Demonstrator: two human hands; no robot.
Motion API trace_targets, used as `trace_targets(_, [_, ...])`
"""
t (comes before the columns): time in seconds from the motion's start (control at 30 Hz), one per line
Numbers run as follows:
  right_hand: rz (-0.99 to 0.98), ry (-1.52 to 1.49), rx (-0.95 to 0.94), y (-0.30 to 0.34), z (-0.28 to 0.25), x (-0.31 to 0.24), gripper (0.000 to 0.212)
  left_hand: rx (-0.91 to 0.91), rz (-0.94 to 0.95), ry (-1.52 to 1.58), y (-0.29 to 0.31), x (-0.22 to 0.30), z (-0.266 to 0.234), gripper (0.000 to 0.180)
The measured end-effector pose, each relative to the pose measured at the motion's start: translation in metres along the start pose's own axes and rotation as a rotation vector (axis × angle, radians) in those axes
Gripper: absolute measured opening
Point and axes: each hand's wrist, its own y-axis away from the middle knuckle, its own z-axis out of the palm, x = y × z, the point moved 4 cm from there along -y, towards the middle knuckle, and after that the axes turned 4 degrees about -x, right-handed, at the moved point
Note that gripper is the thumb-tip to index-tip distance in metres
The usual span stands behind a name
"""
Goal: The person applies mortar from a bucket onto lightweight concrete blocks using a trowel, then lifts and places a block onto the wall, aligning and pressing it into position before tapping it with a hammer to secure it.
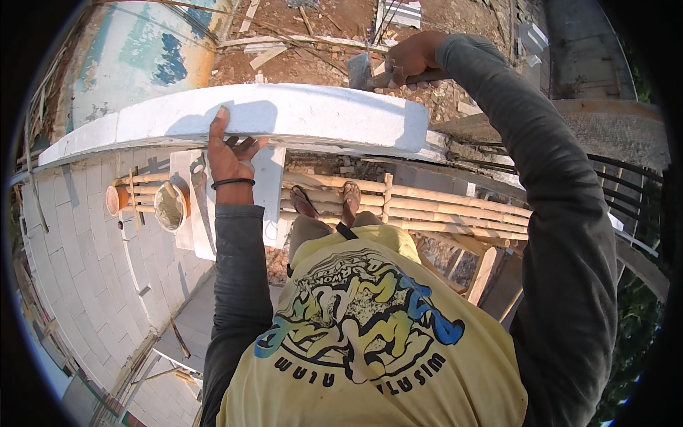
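A long row of white lightweight blocks (320,114) runs across in front of me as the top of a wall. Against its near edge rests my left hand (231,156), thumb stretched over the top face and fingers spread. My right hand (416,60) is closed round the handle of a short-handled, hammer-like tool (361,70), raised over the wall's far side near its right end. The tool has a flat grey head pointing left; its exact kind is unclear. A handsaw (202,203) lies on pale blocks (186,224) beside my left forearm.
My feet stand on a bamboo-pole platform (455,206) behind the wall. Left of it are a bucket of grey mortar (170,206) and an orange bucket (115,201). A grey block wall (92,263) rises at left. Beyond lies rubble-strewn earth (313,67).
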Motion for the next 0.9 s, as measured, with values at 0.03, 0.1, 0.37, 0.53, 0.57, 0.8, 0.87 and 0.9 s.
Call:
trace_targets(0.03, [0.025, 0.010, -0.065, 0.001, 0.002, -0.004, 0.025, 0.003, -0.008, 0.002, -0.001, 0.000, -0.001, 0.063])
trace_targets(0.1, [0.011, 0.038, -0.073, -0.001, -0.001, -0.004, 0.025, 0.020, -0.015, -0.002, -0.002, 0.000, -0.001, 0.064])
trace_targets(0.37, [0.060, 0.081, -0.016, -0.022, -0.004, -0.001, 0.025, 0.032, -0.002, -0.010, 0.001, 0.002, 0.003, 0.072])
trace_targets(0.53, [0.001, 0.093, -0.080, -0.032, 0.000, 0.004, 0.025, -0.026, 0.014, -0.016, 0.005, 0.003, 0.009, 0.074])
trace_targets(0.57, [-0.008, 0.092, -0.093, -0.030, 0.000, 0.002, 0.025, -0.035, 0.019, -0.012, 0.006, 0.004, 0.008, 0.073])
trace_targets(0.8, [-0.069, 0.102, 0.090, 0.007, -0.024, -0.016, 0.023, 0.010, 0.004, -0.055, -0.002, -0.001, -0.003, 0.071])
trace_targets(0.87, [-0.087, 0.103, 0.230, 0.030, -0.035, -0.026, 0.023, 0.030, 0.003, -0.082, -0.003, 0.001, 0.004, 0.070])
trace_targets(0.9, [-0.119, 0.053, 0.332, 0.038, -0.037, -0.028, 0.025, 0.009, 0.001, -0.077, -0.004, 0.001, 0.003, 0.070])
